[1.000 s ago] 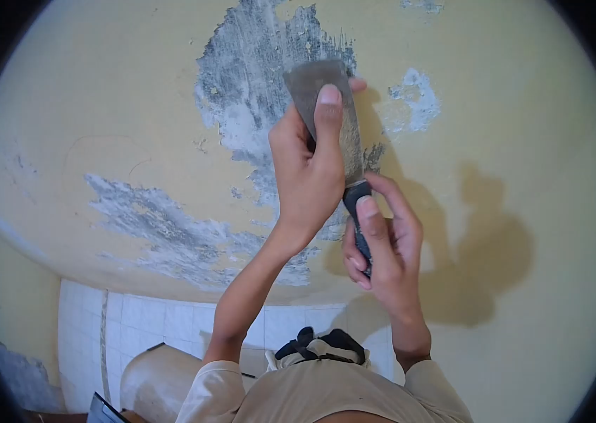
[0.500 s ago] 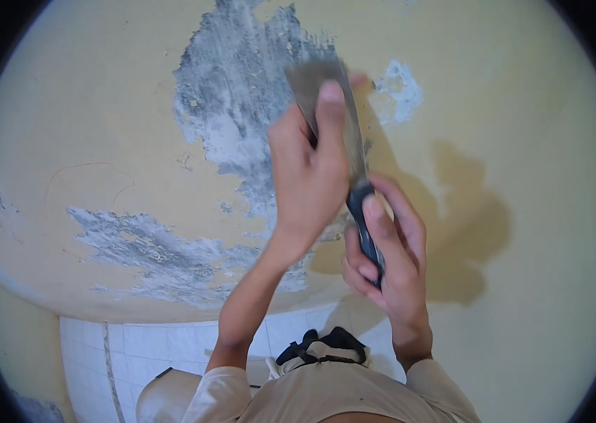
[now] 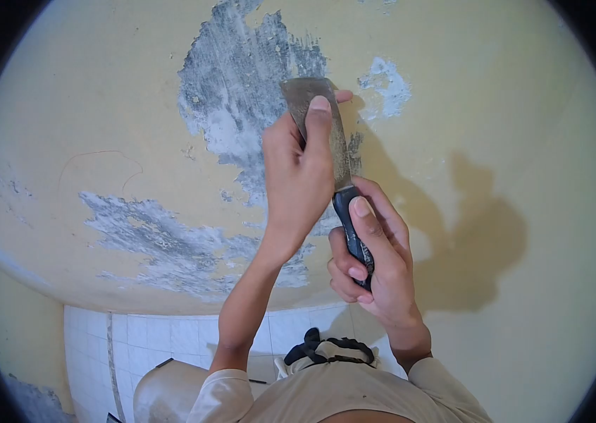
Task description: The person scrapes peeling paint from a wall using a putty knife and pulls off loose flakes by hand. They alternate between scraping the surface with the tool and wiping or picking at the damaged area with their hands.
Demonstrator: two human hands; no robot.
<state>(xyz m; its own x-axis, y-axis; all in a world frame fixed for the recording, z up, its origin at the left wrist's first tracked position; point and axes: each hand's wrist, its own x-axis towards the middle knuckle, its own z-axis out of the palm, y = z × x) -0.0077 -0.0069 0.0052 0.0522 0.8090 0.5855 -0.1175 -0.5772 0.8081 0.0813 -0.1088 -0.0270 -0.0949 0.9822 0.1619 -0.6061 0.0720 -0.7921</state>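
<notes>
While the scraper handle (image 3: 344, 210) is clasped by the right hand (image 3: 388, 264), its blade (image 3: 340, 149) is pinched by the left hand (image 3: 300, 180).

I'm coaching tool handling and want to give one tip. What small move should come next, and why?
Perhaps ease the left hand off the blade: its thumb lies near the front edge, while the right hand grips the handle.
</notes>
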